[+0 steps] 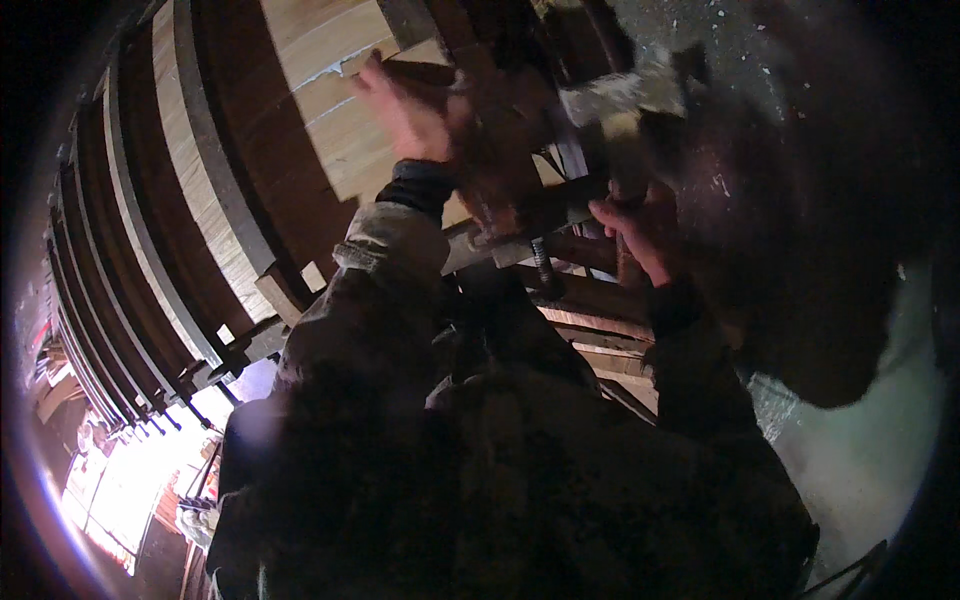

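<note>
My right hand (648, 232) is wrapped round the handle of a hammer (628, 98). The hammer's pale, worn, blocky head is raised beyond my fist and slightly blurred. My left hand (418, 118) lies over the near end of a pale wooden panel (345, 115), with its outer fingers apart and the rest lost in shadow. White glue-like streaks run along the panel's joints. Between my hands a metal clamp bar (520, 225) crosses the wood, and a threaded clamp screw (542, 262) sticks out below it.
Several dark clamp bars (215, 130) run curved across more wooden panels at the left. Stacked boards (605, 340) lie below the clamp. Bright light comes from a window-like opening (105, 500) at the lower left. A grey, stained floor (850, 480) spreads to the right.
</note>
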Action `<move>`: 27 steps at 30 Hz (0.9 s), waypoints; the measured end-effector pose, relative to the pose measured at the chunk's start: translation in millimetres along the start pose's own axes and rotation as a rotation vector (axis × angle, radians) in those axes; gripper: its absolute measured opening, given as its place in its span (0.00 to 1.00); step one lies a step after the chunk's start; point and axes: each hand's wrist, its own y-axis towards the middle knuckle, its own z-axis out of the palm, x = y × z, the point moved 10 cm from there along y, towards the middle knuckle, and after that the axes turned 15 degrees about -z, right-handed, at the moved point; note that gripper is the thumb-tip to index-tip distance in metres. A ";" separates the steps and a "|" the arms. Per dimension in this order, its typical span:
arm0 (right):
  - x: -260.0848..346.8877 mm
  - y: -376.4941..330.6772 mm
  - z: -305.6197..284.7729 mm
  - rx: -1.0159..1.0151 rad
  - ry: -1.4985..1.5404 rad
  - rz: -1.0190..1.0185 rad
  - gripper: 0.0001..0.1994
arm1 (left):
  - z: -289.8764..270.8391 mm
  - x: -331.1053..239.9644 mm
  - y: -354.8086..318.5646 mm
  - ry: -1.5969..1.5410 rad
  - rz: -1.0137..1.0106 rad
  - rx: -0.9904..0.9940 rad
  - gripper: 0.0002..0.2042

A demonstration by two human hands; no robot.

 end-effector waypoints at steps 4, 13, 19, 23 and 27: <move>6.4 38.4 -0.2 0.059 -0.050 0.044 0.12 | -2.2 3.5 0.2 0.149 -0.030 -0.086 0.37; 170.8 156.3 -32.6 0.136 -0.315 -0.629 0.25 | 8.4 -4.9 -7.7 0.003 -0.200 -0.003 0.43; 51.2 99.1 -16.9 0.073 -0.174 -0.097 0.16 | -1.3 5.6 -13.3 -0.367 -0.327 0.053 0.40; -61.2 -23.2 19.7 0.173 -0.128 0.598 0.14 | -4.3 8.6 -17.9 -0.580 -0.394 0.055 0.40; -99.8 -56.8 53.2 0.508 -0.115 0.566 0.15 | 9.3 15.4 -13.6 -0.485 -0.394 0.122 0.40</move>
